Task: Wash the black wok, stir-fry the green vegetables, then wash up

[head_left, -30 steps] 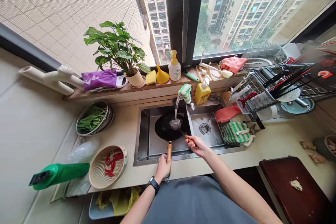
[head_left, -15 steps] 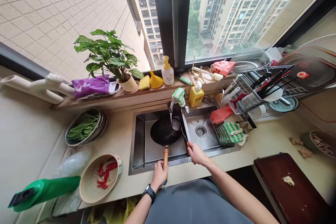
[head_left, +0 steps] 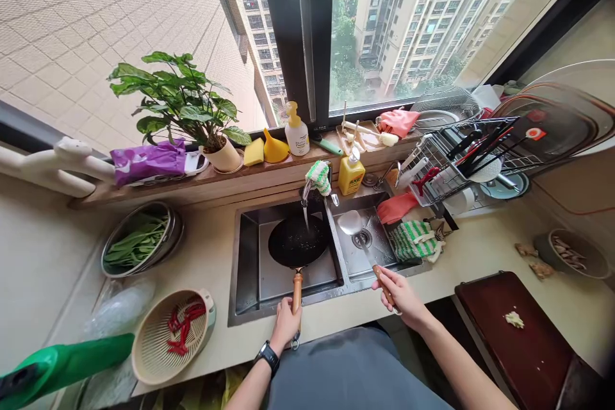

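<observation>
My left hand (head_left: 286, 325) grips the wooden handle (head_left: 297, 293) of a black frying pan (head_left: 298, 241), which lies tilted in the left basin of a stainless steel double sink (head_left: 234, 269). Water runs from the tap (head_left: 306, 190) into the pan. My right hand (head_left: 401, 298) holds the wooden handle of a steel ladle (head_left: 350, 222), and the ladle's bowl hangs over the right basin, near the drain (head_left: 361, 239). That bowl is apart from the pan.
A wire dish rack (head_left: 456, 166) stands right of the sink, with a striped cloth (head_left: 416, 240) and pink glove (head_left: 396, 207) before it. A bowl of greens (head_left: 141, 240) and a basket of red chillies (head_left: 170, 336) sit left. A dark cutting board (head_left: 514, 333) lies right.
My right hand has moved right and toward me, bringing the ladle out of the pan and over the right basin. My left hand stays on the pan handle. The view has shifted slightly.
</observation>
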A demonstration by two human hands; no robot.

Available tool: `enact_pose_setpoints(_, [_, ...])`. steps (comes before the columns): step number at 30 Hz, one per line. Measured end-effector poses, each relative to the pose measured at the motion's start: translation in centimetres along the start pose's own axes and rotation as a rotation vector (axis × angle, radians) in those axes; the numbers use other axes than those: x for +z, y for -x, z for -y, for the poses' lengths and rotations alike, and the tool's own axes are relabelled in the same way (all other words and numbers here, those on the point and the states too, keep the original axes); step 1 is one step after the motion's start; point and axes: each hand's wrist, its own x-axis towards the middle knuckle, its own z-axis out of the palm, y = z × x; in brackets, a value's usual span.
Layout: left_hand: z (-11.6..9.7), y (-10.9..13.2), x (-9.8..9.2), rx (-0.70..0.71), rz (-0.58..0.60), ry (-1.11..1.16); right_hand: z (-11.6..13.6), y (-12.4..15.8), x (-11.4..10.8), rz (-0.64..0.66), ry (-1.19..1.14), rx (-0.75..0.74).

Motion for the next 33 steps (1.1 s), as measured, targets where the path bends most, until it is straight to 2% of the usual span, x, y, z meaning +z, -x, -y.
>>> enact_pose_setpoints(3, [0.2, 0.0, 0.8, -0.047, 0.016, 0.116, -1.2, -2.6, -1.8, -0.073, 0.022, 0.039])
enact_pose_setpoints(7, [-0.4, -0.2, 1.4, -0.276, 0.118, 0.512, -2.4, -7.5, -1.8, -0.060, 0.180, 0.103])
enact_pose_setpoints(9, [-1.5, -0.6, 0.7, -0.363, 0.238, 0.765, -2.6, -9.7, -1.0, -0.050, 0.299, 0.107])
enact_pose_setpoints(12, [-4.3, -1.6, -1.4, -0.450, 0.478, 1.127, -2.4, -12.7, 0.2, -0.058, 0.432, 0.112])
enact_pose_setpoints(13, [-5.3, -1.9, -2.2, -0.469, 0.524, 1.200, -2.3, -13.6, 0.5, -0.069, 0.486, 0.111])
enact_pose_setpoints(15, [-7.1, -2.3, -3.5, -0.492, 0.539, 1.237, -2.0, -15.3, 0.7, -0.106, 0.621, 0.096])
enact_pose_setpoints(17, [-7.9, -2.2, -4.6, -0.498, 0.501, 1.197, -1.5, -16.6, 0.4, -0.152, 0.772, 0.067])
enact_pose_setpoints(20, [-7.0, -0.8, -5.6, -0.489, 0.449, 1.109, -0.7, -17.4, -1.1, -0.198, 0.976, 0.019])
enact_pose_setpoints(24, [-4.2, 3.6, -6.0, -0.327, 0.267, 0.680, 0.0, -15.9, -4.5, -0.206, 1.148, -0.057])
enact_pose_setpoints(26, [-3.5, 6.1, -6.2, -0.282, 0.158, 0.467, 0.0, -14.6, -6.4, -0.224, 1.298, -0.149])
enact_pose_setpoints(30, [-3.8, 10.2, -7.8, -0.300, -0.033, 0.160, -0.1, -13.5, -9.2, -0.320, 1.740, -0.398])
enact_pose_setpoints(33, [-4.3, 12.7, -9.3, -0.272, -0.171, 0.011, -0.4, -14.2, -10.1, -0.308, 1.848, -0.408])
